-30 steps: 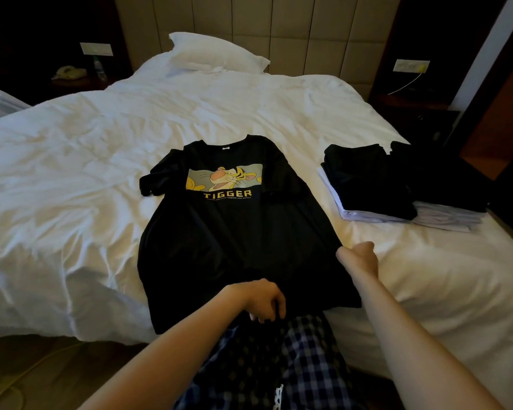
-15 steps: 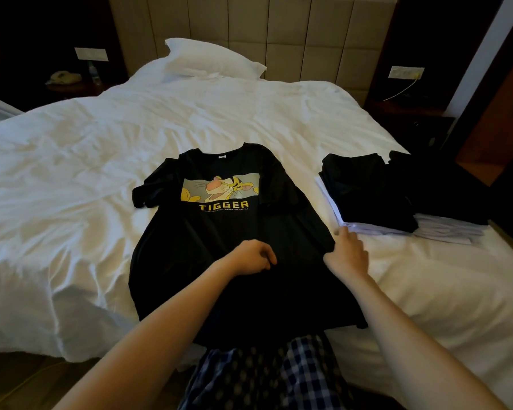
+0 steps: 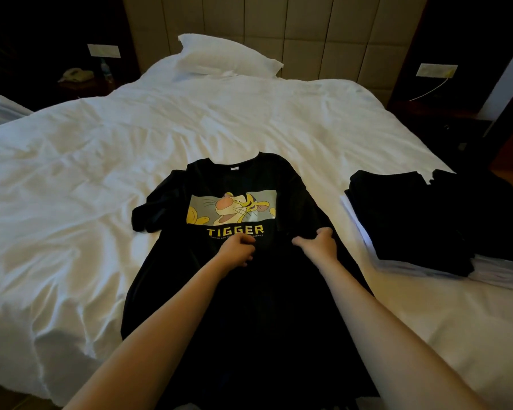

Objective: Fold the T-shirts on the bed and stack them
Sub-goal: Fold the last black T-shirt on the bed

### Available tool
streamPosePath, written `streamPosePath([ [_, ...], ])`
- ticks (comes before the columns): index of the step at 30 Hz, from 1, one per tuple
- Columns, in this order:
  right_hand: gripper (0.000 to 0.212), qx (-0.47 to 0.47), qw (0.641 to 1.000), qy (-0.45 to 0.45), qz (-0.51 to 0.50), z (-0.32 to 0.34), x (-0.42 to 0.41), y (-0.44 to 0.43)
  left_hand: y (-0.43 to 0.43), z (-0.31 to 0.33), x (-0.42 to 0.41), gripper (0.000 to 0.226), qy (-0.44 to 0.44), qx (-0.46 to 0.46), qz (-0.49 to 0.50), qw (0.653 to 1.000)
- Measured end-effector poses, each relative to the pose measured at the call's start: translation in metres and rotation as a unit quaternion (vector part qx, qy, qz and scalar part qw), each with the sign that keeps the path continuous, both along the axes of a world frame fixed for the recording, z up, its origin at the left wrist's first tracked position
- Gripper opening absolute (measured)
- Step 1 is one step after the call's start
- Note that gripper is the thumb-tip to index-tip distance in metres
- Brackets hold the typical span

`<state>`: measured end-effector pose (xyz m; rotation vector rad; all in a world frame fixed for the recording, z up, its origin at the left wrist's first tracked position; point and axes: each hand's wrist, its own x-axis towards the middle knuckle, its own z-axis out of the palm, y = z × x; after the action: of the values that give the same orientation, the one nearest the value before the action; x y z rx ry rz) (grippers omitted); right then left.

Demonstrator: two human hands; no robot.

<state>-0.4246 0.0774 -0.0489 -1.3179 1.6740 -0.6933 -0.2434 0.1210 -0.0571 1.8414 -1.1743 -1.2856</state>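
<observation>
I am watching the rumpled white bed [image 3: 71, 173], where the black cotton T-shirt with the Tigger print [image 3: 249, 321] is lying face up. The left hand [image 3: 238, 249] is resting curled just below the lettering; I cannot tell whether it is pinching cloth. The right hand [image 3: 319, 244] is grasping the shirt's right side. I judge a side fold is starting: that edge needs carrying inward. The stack of folded dark T-shirts [image 3: 397, 220] is waiting at right.

left grip [image 3: 239, 250] and right grip [image 3: 320, 245] hold the black t-shirt [image 3: 219, 306] below its print on the white bed [image 3: 101, 173].
</observation>
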Motion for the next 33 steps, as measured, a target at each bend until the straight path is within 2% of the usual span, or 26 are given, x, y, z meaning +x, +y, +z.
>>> streamPosePath([
  [3,0.075,0.054,0.966,-0.202,-0.153,-0.003,0.009,-0.024,-0.017,-0.003,0.006,0.033,0.067,0.026,0.027,0.997],
  [5,0.07,0.071,0.943,-0.265,-0.187,-0.003,0.012,-0.032,-0.025,-0.004,0.004,0.032,0.081,0.025,0.026,0.996],
  [7,0.06,0.064,0.957,-0.223,-0.172,-0.003,0.012,-0.041,-0.034,-0.006,0.004,0.03,0.078,0.016,0.026,0.996],
  [10,0.044,0.017,0.992,-0.038,-0.12,0.0,0.01,-0.054,-0.045,-0.004,0.01,0.028,0.079,-0.001,0.042,0.996],
  [12,0.036,-0.069,0.985,0.129,-0.095,0.004,0.015,-0.057,-0.049,-0.001,0.019,0.026,0.06,-0.029,0.076,0.995],
  [14,0.036,-0.16,0.96,0.214,-0.077,0.006,0.028,-0.056,-0.049,0.002,0.031,0.023,0.043,-0.069,0.131,0.988],
  [16,0.037,-0.198,0.953,0.224,-0.046,0.008,0.049,-0.052,-0.044,0.007,0.05,0.021,0.005,-0.121,0.191,0.974],
  [19,0.034,-0.211,0.948,0.237,0.037,0.004,0.082,-0.046,-0.035,0.013,0.087,0.021,-0.104,-0.18,0.262,0.942],
  [22,0.034,-0.192,0.948,0.212,0.142,-0.002,0.116,-0.037,-0.019,0.017,0.122,0.036,-0.214,-0.155,0.375,0.889],
  [23,0.034,-0.174,0.949,0.196,0.173,-0.005,0.127,-0.034,-0.014,0.015,0.134,0.042,-0.218,-0.126,0.413,0.875],
  [25,0.035,-0.138,0.945,0.192,0.226,-0.01,0.141,-0.03,-0.007,0.011,0.152,0.058,-0.119,-0.071,0.457,0.879],
  [26,0.035,-0.128,0.939,0.201,0.248,-0.013,0.147,-0.029,-0.006,0.007,0.163,0.069,-0.015,-0.049,0.469,0.882],
  [28,0.034,-0.118,0.932,0.213,0.267,-0.016,0.155,-0.029,-0.007,-0.003,0.184,0.087,0.21,-0.018,0.456,0.865],
  [29,0.033,-0.114,0.933,0.21,0.267,-0.017,0.156,-0.03,-0.011,-0.012,0.196,0.083,0.276,-0.006,0.432,0.858],
  [31,0.028,-0.094,0.942,0.186,0.262,-0.018,0.158,-0.034,-0.012,-0.01,0.2,0.048,0.362,0.012,0.408,0.838],
  [33,0.023,-0.07,0.953,0.139,0.261,-0.016,0.16,-0.038,-0.013,0.002,0.194,0.03,0.399,0.018,0.399,0.825],
])
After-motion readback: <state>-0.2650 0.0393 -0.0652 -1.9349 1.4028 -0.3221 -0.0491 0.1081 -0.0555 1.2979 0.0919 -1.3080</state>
